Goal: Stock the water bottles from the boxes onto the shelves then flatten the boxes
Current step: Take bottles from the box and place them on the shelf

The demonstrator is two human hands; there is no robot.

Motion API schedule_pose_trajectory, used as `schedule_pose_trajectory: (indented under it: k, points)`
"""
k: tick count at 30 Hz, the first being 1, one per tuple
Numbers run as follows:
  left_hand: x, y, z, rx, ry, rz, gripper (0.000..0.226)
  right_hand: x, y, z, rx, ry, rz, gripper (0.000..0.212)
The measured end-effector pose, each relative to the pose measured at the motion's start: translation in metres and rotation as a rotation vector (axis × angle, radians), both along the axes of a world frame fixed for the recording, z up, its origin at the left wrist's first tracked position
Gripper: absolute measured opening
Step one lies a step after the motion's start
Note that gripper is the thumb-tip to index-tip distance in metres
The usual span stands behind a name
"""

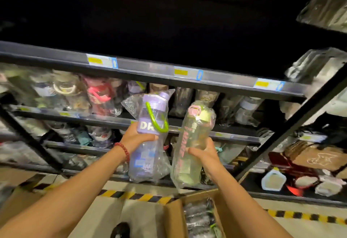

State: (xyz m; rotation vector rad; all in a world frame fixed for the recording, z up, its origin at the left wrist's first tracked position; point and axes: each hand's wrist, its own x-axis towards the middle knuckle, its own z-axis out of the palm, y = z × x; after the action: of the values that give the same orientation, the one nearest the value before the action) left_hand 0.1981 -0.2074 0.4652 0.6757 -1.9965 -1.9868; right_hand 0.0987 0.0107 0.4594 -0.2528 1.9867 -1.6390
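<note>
My left hand (137, 138) grips a purple water bottle (150, 123) with a green strap, wrapped in clear plastic. My right hand (204, 153) grips a pale green bottle (191, 140) with a pink lid, also bagged. I hold both upright in front of the black shelving unit (154, 72). The top shelf above its label rail is dark, and what lies on it is hidden. The lower shelves hold several bagged bottles (97, 95). An open cardboard box (174, 217) with more wrapped bottles (201, 217) stands on the floor below my right arm.
A second cardboard box (20, 200) sits at the lower left. Yellow-black hazard tape (142, 196) runs along the floor by the shelves. To the right, another rack (309, 172) holds bowls, boxes and bagged goods. A diagonal black brace (289, 125) crosses the right side.
</note>
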Motion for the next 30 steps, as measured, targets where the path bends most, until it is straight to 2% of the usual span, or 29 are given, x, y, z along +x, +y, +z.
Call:
schedule_pose_trajectory:
  k: [3,5,8,10,11,12,13,15,18,22,26,30]
  points:
    - [0.014,-0.033,-0.006,0.006,-0.026,0.064,0.06,0.005,-0.041,-0.006,0.014,-0.002,0.059,0.044]
    - [0.021,-0.059,-0.013,-0.004,-0.029,0.083,0.057,0.008,-0.072,-0.012,0.019,-0.021,0.051,0.056]
    - [0.027,-0.095,-0.023,-0.017,-0.058,0.129,0.037,0.009,-0.118,-0.018,0.05,0.0,0.038,0.045]
    - [0.03,-0.119,-0.03,-0.016,-0.07,0.148,0.033,0.01,-0.145,-0.02,0.068,0.0,0.021,0.047]
    - [0.03,-0.13,-0.032,-0.012,-0.074,0.136,0.036,0.01,-0.157,-0.021,0.078,0.0,0.005,0.049]
    - [0.029,-0.141,-0.034,-0.011,-0.083,0.118,0.049,0.01,-0.167,-0.021,0.086,0.003,-0.008,0.053]
    - [0.027,-0.15,-0.035,-0.019,-0.089,0.091,0.062,0.009,-0.176,-0.022,0.099,0.01,-0.02,0.061]
    - [0.018,-0.163,-0.036,-0.028,-0.105,0.037,0.073,0.006,-0.189,-0.022,0.126,0.027,-0.049,0.08]
    - [-0.003,-0.172,-0.034,-0.04,-0.137,-0.027,0.085,-0.004,-0.195,-0.025,0.165,0.055,-0.104,0.074]
    - [-0.033,-0.176,-0.03,-0.079,-0.158,-0.119,0.081,-0.017,-0.194,-0.023,0.185,0.065,-0.195,0.069]
    - [-0.052,-0.176,-0.034,-0.036,-0.157,-0.117,0.089,-0.035,-0.196,-0.019,0.22,0.111,-0.22,0.068]
    - [-0.067,-0.17,-0.038,0.005,-0.112,-0.069,0.069,-0.054,-0.195,-0.02,0.266,0.191,-0.208,0.083]
